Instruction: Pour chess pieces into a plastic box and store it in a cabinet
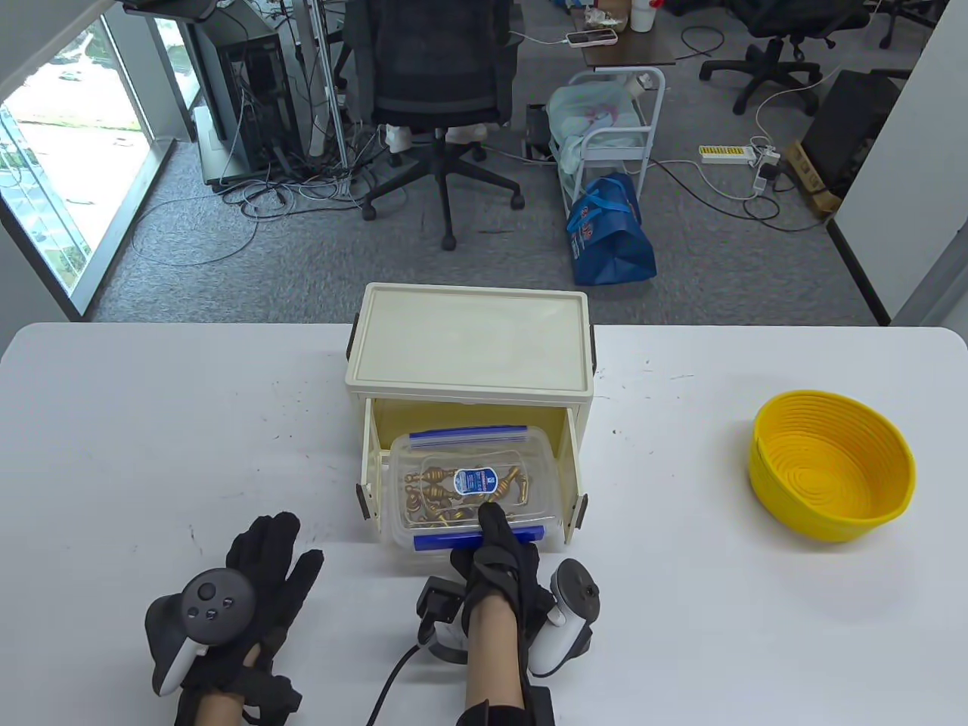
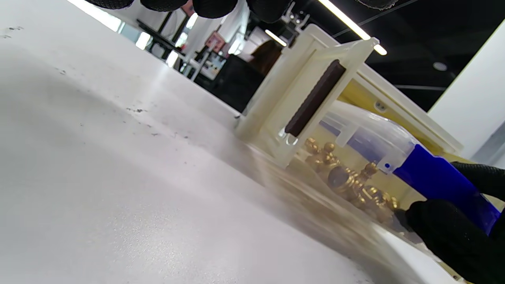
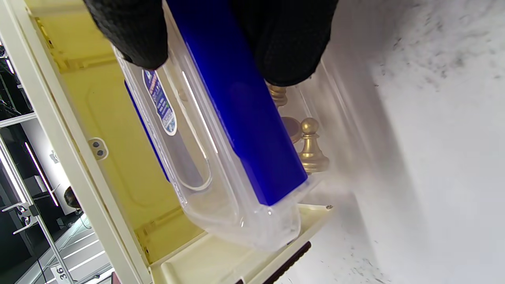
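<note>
Office clutter of chairs and cables lies beyond a white counter (image 1: 151, 423) that carries everything in play. At its near edge the right hand (image 1: 499, 563) grips the plastic box (image 1: 475, 484) by the near end, one finger laid over the lid and the others at the blue clip (image 1: 478, 539); the right wrist view shows gloved fingers (image 3: 284, 43) either side of that clip. Just ahead of this hand the box sits partway inside the open cabinet (image 1: 469, 348), its near end projecting over the dropped door. Gold chess pieces (image 1: 454, 495) lie loose inside under the clear lid.

Beside it, the left hand (image 1: 249, 597) rests flat on the counter with fingers spread, holding nothing. Well off to the right hand's far side stands a yellow basket (image 1: 832, 465).

The box looks stiff, smooth and light, though the pieces probably add weight and would shift if it tilts. The near rim beside the clip seems the safest purchase; pushing it level along the cabinet floor should keep it from snagging the door's edge.
</note>
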